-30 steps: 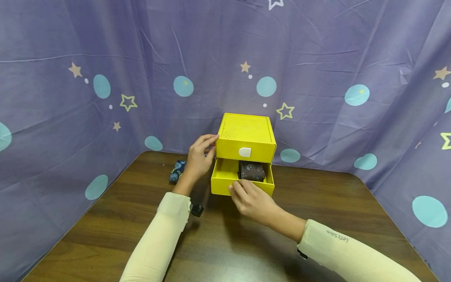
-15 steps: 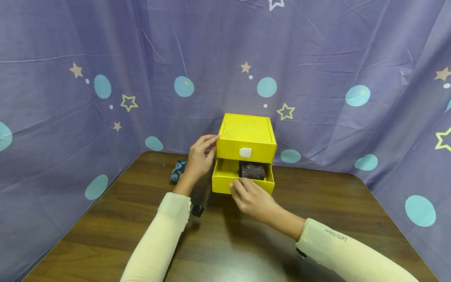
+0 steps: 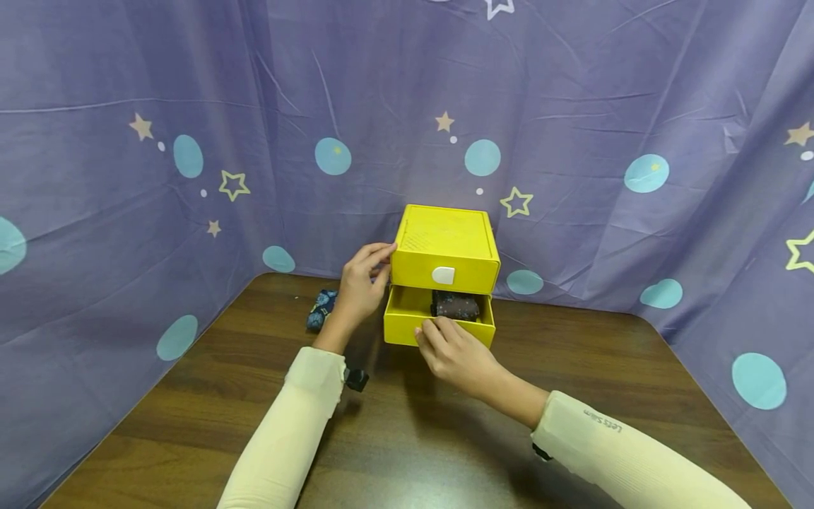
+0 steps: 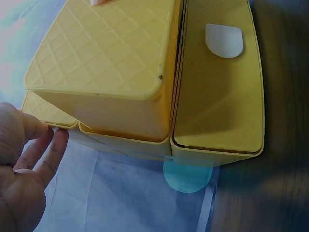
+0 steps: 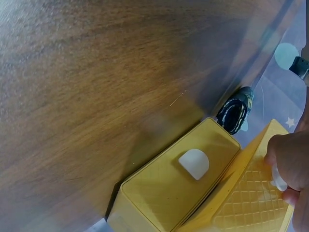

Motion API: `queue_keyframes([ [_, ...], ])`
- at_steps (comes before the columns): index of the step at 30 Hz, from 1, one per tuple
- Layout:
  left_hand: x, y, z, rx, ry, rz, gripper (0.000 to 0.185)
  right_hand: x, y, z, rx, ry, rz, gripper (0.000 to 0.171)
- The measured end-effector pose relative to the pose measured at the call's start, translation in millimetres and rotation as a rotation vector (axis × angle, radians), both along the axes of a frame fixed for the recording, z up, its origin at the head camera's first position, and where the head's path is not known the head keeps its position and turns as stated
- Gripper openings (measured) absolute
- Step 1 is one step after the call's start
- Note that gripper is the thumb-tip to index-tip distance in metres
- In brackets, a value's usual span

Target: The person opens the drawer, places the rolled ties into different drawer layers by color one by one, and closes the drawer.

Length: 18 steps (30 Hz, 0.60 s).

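At the centre of the head view, a person's two hands work a small yellow two-drawer box (image 3: 444, 247) standing at the far edge of a dark wooden table (image 3: 407, 431), against a star-printed purple curtain (image 3: 191, 106). The left hand (image 3: 360, 283) rests on the box's left wall, fingers curled over its upper corner, steadying it. The right hand (image 3: 454, 352) lies against the front panel of the lower drawer (image 3: 407, 329), fingers bent over its rim. That drawer stands partly out toward the person, its sliding axis running straight back under the closed upper drawer (image 3: 443, 275). A dark patterned roll of fabric (image 3: 455, 306) sits inside, just beyond the right fingertips. A second blue roll (image 3: 320, 308) lies on the table behind the left wrist.
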<state>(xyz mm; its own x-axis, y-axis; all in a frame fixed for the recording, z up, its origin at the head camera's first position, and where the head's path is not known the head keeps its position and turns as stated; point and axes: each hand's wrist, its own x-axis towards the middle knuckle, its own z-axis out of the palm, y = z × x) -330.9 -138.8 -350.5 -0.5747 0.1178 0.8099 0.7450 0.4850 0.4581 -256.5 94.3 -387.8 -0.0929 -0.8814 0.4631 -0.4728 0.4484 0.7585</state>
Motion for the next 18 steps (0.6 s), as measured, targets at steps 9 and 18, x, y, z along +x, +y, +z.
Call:
queue_keyframes([
  [9, 0.1, -0.3, -0.5, 0.003, 0.004, -0.002, 0.040, -3.9, -0.5, 0.0, -0.011, -0.006, 0.007, 0.038],
  [18, 0.8, 0.0, 0.7, 0.008, 0.010, -0.003, 0.041, -7.9, -1.6, 0.4, -0.013, -0.015, -0.019, 0.042],
])
